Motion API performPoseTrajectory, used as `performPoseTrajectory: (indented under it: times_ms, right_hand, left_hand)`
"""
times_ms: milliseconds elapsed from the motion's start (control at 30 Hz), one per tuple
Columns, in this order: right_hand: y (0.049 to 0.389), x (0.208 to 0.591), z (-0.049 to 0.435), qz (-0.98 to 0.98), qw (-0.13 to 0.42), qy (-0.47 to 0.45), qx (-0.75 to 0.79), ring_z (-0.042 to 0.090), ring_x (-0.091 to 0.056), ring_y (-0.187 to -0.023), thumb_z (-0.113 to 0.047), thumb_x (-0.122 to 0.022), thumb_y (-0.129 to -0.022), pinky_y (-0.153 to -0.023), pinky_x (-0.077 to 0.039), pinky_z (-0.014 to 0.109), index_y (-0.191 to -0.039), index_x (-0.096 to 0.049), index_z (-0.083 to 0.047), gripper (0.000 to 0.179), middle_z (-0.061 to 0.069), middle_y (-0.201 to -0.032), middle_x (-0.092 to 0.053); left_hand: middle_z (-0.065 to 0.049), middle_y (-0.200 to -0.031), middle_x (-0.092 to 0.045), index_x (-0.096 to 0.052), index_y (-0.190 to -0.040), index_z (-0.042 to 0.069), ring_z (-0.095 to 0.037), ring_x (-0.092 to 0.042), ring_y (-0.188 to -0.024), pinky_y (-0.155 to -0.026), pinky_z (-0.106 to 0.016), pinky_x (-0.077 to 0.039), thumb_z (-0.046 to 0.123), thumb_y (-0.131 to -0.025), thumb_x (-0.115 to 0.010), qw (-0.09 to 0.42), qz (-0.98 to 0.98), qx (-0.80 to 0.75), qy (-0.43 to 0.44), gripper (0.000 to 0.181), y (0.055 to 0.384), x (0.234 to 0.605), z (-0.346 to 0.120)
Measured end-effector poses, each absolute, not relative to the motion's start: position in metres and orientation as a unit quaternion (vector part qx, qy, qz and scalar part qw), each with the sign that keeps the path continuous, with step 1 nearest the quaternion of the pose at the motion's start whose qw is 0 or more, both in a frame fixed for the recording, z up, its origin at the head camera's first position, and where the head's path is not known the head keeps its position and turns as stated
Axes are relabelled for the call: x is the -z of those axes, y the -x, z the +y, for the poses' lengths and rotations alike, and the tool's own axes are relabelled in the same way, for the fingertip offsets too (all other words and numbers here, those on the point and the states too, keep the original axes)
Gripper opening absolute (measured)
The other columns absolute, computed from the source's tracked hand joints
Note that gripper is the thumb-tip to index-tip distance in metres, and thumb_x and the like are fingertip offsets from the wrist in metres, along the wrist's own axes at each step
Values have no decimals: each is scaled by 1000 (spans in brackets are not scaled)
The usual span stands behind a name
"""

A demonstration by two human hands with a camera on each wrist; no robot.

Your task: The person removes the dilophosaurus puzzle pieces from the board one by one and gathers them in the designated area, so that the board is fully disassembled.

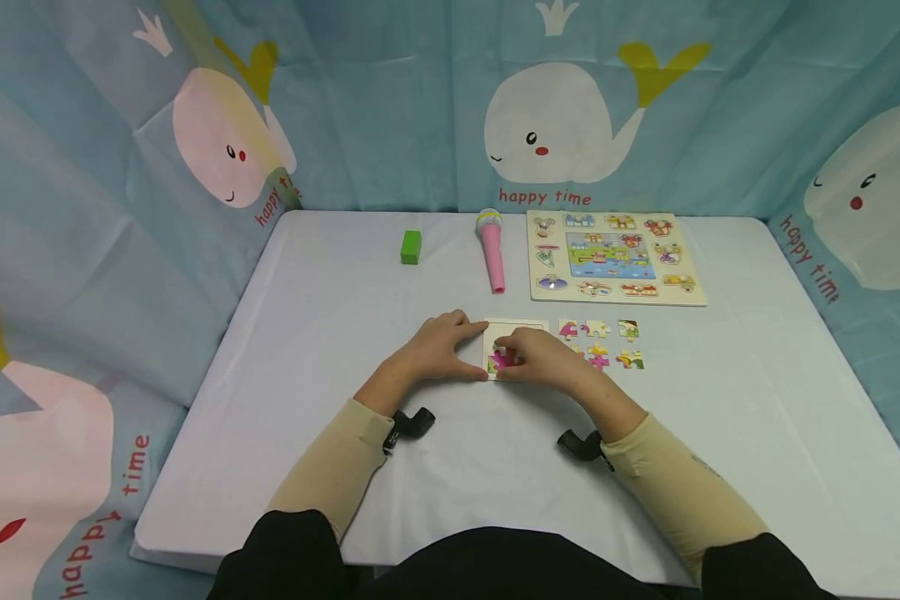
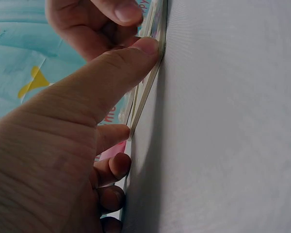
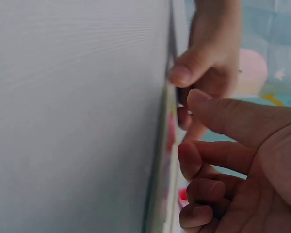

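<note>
A small pale jigsaw board (image 1: 517,322) lies flat on the table in front of the person. The left hand (image 1: 437,348) holds its left side, thumb at the near corner and index finger at the far corner. Over the board's middle is the right hand (image 1: 543,358), with thumb and index finger bent and apart around a pink-and-green jigsaw piece (image 1: 497,362) at the near left. The right wrist view shows a gap between that thumb and index finger (image 3: 186,158). Much of the board is hidden by the right hand.
Several loose jigsaw pieces (image 1: 598,329) lie right of the board, some partly behind the right hand. Farther back are a green block (image 1: 411,247), a pink toy microphone (image 1: 492,254) and a large wooden picture puzzle (image 1: 611,293). A whale-patterned curtain (image 1: 390,125) surrounds the white table (image 1: 307,333).
</note>
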State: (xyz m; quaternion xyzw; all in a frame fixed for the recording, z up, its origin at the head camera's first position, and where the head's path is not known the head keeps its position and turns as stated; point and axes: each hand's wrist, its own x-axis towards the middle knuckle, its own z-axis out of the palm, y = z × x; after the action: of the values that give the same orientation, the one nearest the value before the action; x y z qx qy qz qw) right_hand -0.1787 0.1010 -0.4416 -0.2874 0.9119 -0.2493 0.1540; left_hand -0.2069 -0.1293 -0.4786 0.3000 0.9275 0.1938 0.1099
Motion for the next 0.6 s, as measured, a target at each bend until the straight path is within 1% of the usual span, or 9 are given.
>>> performPoseTrajectory:
  times_ms: [100, 200, 367, 600]
  right_hand:
    - [180, 447, 98, 916, 152, 290, 233, 17, -53, -77, -17, -82, -88, -71, -45, 31, -125, -71, 2, 43, 5, -86, -61]
    - [180, 448, 95, 919, 146, 285, 230, 17, -52, -76, -16, -83, -87, -70, -45, 31, -122, -73, 1, 40, 5, -85, -61]
    - [179, 449, 94, 920, 137, 267, 251, 17, -55, -78, -14, -86, -84, -72, -47, 32, -118, -73, 0, 38, 4, -86, -64]
    - [177, 450, 92, 925, 122, 246, 264, 18, -56, -80, -11, -88, -81, -74, -48, 34, -112, -69, -4, 37, 4, -90, -63]
  left_hand:
    - [2, -112, -49, -49, -155, 21, -15, -46, -99, -89, -34, -39, 61, -78, -82, 113, 927, -193, -301, 93, 207, 478, -129]
    - [2, -112, -49, -48, -155, 21, -15, -46, -99, -88, -34, -38, 61, -79, -82, 116, 926, -194, -302, 93, 207, 476, -130]
    - [2, -112, -49, -48, -155, 21, -15, -46, -98, -88, -34, -38, 61, -79, -82, 115, 925, -194, -304, 93, 207, 475, -129]
    - [2, -111, -50, -49, -155, 20, -15, -46, -98, -88, -34, -38, 61, -78, -82, 111, 925, -193, -307, 93, 207, 477, -130]
